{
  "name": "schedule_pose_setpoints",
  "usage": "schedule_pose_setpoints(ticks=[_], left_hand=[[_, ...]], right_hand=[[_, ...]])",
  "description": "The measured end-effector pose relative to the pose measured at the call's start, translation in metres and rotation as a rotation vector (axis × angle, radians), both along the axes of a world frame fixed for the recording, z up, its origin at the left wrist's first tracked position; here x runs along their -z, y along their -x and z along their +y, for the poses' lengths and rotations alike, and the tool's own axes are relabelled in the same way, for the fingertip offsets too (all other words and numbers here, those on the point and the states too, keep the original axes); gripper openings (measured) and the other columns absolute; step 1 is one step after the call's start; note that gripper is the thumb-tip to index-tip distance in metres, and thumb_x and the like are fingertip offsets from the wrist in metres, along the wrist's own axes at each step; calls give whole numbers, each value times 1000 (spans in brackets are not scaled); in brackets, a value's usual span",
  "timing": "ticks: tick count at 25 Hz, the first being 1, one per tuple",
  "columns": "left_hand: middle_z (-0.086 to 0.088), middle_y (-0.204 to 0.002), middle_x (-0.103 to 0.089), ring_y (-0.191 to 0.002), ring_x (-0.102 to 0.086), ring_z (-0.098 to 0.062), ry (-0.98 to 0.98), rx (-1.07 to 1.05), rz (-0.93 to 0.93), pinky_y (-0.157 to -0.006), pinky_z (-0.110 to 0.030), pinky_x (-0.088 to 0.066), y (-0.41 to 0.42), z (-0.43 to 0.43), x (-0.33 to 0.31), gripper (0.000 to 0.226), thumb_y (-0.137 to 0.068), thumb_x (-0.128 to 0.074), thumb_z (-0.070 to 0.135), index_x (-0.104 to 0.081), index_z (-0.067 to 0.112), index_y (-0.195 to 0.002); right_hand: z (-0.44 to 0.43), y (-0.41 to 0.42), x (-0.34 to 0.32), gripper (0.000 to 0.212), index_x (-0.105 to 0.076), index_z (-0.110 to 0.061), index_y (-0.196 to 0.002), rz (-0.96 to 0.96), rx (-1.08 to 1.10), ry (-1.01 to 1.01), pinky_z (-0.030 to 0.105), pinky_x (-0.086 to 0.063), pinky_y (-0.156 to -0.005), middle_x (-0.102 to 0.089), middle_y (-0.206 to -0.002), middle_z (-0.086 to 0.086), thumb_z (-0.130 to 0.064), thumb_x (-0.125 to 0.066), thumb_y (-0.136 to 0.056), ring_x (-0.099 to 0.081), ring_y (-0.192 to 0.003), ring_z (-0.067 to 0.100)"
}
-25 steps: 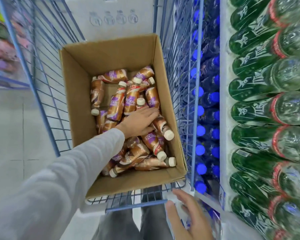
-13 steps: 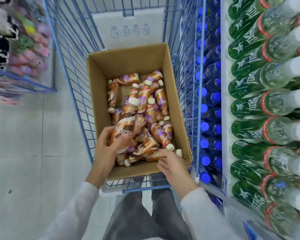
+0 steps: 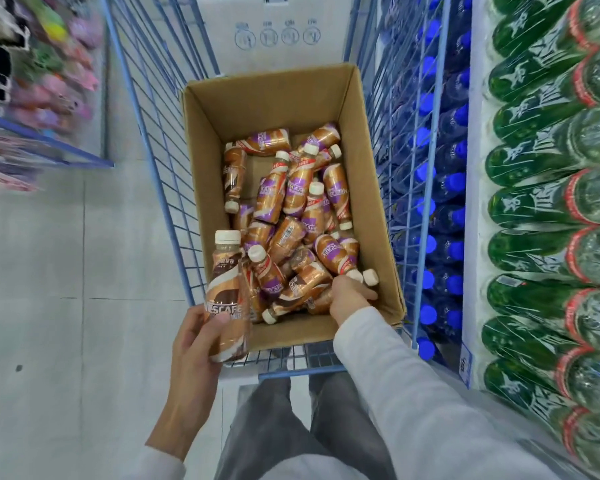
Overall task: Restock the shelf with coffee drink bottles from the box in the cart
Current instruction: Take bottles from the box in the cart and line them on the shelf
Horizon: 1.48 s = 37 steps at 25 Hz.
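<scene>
Both hands are busy at the near end of the cart. The person's left hand (image 3: 193, 344) is lifted just outside the near left corner of the open brown cardboard box (image 3: 205, 140). Its thumb lies on the front and its fingers are wrapped around the lower half of a brown-and-copper plastic coffee bottle with a cream cap (image 3: 226, 292). This held bottle stands almost upright, cap pointing away from the person, above the box rim. The wrist is bent slightly and the forearm in a pale grey sleeve comes up from the lower left.

The right hand (image 3: 349, 296) reaches down into the near right corner of the box, palm down. Its fingers are curled over a lying coffee bottle (image 3: 370, 277), of which only the cream cap and neck show past the knuckles. The right forearm crosses the near wall of the box.

A loose heap of same coffee bottles (image 3: 291, 209) lies on the box floor, pointing in many directions, denser toward the near side. The box sits inside a blue wire cart (image 3: 160, 116), and behind it stands a white carton (image 3: 274, 32). On the right, beside the cart, a white shelf (image 3: 475, 202) carries green plastic bottles with red bands (image 3: 541, 188), and clear bottles with blue caps (image 3: 444, 188) show through the wire.
</scene>
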<state>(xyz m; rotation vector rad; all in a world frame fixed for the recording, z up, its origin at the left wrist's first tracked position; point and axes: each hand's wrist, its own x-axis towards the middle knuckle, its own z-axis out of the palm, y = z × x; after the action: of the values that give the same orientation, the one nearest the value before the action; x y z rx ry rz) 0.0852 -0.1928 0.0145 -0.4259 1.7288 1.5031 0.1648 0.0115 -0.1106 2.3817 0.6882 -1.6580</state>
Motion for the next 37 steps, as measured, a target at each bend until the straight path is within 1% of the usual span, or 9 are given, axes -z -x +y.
schedule_pose_setpoints(ticks=[3, 8, 12, 17, 19, 22, 25, 29, 37], left_hand=[[-10, -105, -72, -93, -69, -30, -8, -9, -41, -66, -33, -58, 1, 5, 6, 21, -83, -70, 24, -64, 15, -101], [-2, -104, -72, -92, -71, -18, -37, 45, -51, -66, -32, -58, 7, 20, 3, 32, -78, -73, 30, -65, 17, -106], [0, -102, -71, -90, -72, -17, -55, 81, -40, -65, -34, -58, 13, 30, -15, 35, -75, -71, 35, -64, 19, -105], [-8, -102, -72, -86, -73, -20, -145, 142, -43, -69, -38, -58, 22, 50, -57, 39, -77, -76, 30, -62, 11, -108], [-10, -104, -73, -88, -74, -21, -209, 188, -30, -68, -35, -59, 27, 62, -79, 42, -79, -78, 26, -63, 7, -114], [-13, -115, -74, -103, -72, -31, -289, 313, -7, -87, -47, -56, 33, 82, -111, 50, -81, -77, 32, -65, 11, -124], [-10, -117, -74, -105, -71, -29, -371, 442, 32, -95, -50, -53, 24, 104, -143, 52, -82, -79, 37, -65, 16, -127], [-3, -84, -75, -64, -68, -13, -523, 631, 134, -60, -26, -54, -26, 137, -195, 15, -87, -69, 13, -75, 12, -102], [0, -83, -75, -73, -68, -16, -708, 1080, 71, -71, -33, -54, -190, 162, -266, 33, -57, -79, 41, -80, 23, -84]], right_hand=[[2, -7, 8, 72, -24, -7, -145, -155, -29, -97, 46, -41, -107, -39, -147, 20, -24, -70, -91, -45, -132, 39], [-3, -21, 25, 68, -40, -14, -146, -15, 39, -100, 55, -45, -107, -50, -145, 12, -23, -73, -87, -49, -131, 36], [-2, -28, -23, 67, -40, -21, -149, 91, -173, -263, 50, -40, -112, -51, -147, 5, -28, -70, -89, -49, -133, 29], [9, -42, -154, 42, -57, -31, -133, 556, -307, -429, 19, -49, -88, -68, -125, -14, -31, -70, -93, -63, -116, 4], [9, -44, -200, 43, -58, -36, -133, 633, -305, -499, 14, -50, -83, -69, -121, -19, -34, -70, -92, -63, -112, -3], [5, -50, -253, 37, -60, -36, -128, 718, -273, -612, 15, -48, -88, -69, -116, -23, -33, -70, -92, -63, -110, -4], [-1, -73, -298, 36, -64, -35, -123, 728, -171, -751, 31, -50, -99, -71, -117, -14, -34, -71, -89, -66, -111, 5], [-7, -135, -364, 28, -66, -24, -118, 707, -8, -928, 25, -55, -86, -74, -109, -5, -18, -69, -91, -69, -97, 9], [-76, -309, -458, 23, -69, -18, -99, 457, 236, -1265, 19, -50, -72, -71, -94, -2, -28, -74, -79, -63, -81, 8]])
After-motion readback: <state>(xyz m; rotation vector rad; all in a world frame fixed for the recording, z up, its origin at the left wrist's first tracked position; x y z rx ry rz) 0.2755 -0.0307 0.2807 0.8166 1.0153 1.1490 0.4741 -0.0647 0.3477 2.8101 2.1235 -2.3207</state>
